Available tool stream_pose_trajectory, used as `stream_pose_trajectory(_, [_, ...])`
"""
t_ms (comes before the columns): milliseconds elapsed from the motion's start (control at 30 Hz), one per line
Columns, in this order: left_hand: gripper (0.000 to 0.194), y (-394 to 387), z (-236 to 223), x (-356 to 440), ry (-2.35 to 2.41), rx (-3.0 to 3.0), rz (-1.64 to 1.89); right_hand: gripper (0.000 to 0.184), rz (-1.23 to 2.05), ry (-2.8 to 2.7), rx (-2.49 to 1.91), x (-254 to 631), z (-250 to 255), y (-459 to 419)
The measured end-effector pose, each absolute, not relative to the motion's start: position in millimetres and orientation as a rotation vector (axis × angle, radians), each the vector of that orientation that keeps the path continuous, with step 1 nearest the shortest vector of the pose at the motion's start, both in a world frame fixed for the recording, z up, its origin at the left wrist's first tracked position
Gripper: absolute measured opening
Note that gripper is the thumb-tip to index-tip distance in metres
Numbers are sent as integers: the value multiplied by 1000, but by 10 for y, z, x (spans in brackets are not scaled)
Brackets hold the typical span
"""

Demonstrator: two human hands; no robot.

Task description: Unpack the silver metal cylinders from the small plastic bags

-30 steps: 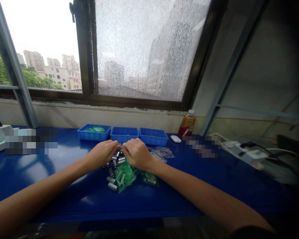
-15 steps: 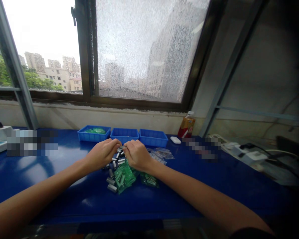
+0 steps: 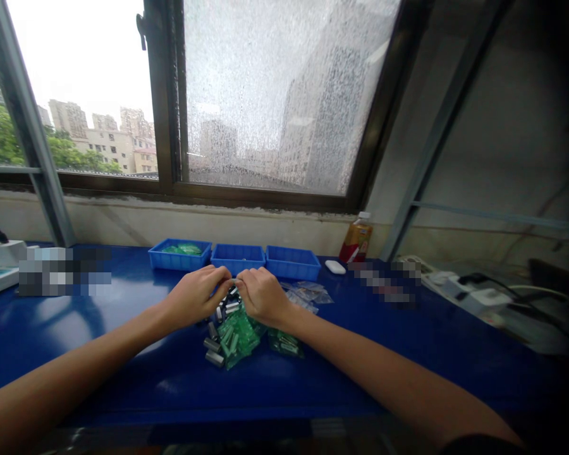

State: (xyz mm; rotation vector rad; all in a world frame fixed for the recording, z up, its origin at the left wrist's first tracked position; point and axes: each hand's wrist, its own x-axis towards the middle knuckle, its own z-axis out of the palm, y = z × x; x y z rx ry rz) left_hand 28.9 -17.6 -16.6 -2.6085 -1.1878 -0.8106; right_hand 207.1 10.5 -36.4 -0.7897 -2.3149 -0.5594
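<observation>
My left hand [image 3: 202,292] and my right hand [image 3: 262,296] meet over the middle of the bench, fingers closed in a pinch. A pale edge spans the short gap between them, apparently the top of a small clear plastic bag [image 3: 234,280]; the fingers hide most of it. Just below lie several loose silvery metal cylinders [image 3: 213,359]. A green plastic bag [image 3: 241,335] with cylinders in it rests against them, and another green bag [image 3: 286,343] lies under my right wrist. Flat clear plastic bags [image 3: 313,291] are spread beyond my right hand.
Along the back stand a blue tray with green bags [image 3: 175,260], a middle blue tray [image 3: 237,255] and a right blue tray [image 3: 291,264]. Beside them are a white case [image 3: 335,267] and a drink bottle [image 3: 356,239]. Power strips [image 3: 486,300] with cables lie at right.
Both hands stay in nearly the same place. My left fingers have shifted slightly, and the pale edge between the hands now shows more clearly.
</observation>
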Motion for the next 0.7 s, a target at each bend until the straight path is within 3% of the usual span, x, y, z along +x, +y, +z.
stream_pose_trajectory(533, [21, -168, -169, 257, -1079, -2627, -743, 24, -688, -2323, -842, 2066, -380, 120])
stream_pose_trajectory(700, [22, -150, -160, 232, -1066, -2541, -729, 27, -581, -2341, -809, 2081, -362, 105])
